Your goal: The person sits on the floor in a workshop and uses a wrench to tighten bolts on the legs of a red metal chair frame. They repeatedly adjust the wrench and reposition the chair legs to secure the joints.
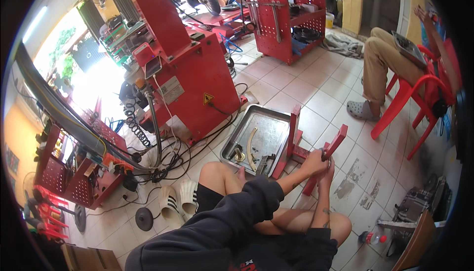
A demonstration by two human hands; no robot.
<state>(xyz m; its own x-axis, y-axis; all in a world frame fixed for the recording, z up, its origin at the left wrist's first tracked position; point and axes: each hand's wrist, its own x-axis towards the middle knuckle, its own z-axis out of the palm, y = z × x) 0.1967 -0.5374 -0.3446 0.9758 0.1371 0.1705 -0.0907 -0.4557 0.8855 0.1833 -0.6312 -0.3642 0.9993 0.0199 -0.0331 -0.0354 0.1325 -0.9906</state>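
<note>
My left hand (pixel 314 163) and my right hand (pixel 327 171) are close together at a red metal stand (pixel 335 143), beside its slanted upright. The fingers of both hands are curled. Something small and dark shows at the fingertips of my left hand, too small to name. What my right hand grips is hidden behind its own fingers. Left of the stand lies a rectangular metal tray (pixel 231 132). In it are a curved beige strip (pixel 251 147), a round brass-coloured part (pixel 239 155), several small dark pieces and a blocky metal part (pixel 266 164) near the stand.
A big red machine (pixel 197 91) stands ahead left, with cables (pixel 170 165) on the tiles. Behind is a red tool cart (pixel 269 21). On the right, another person sits on a red chair (pixel 419 103). White shoes (pixel 174 203) and a bottle (pixel 373 238) are near my legs.
</note>
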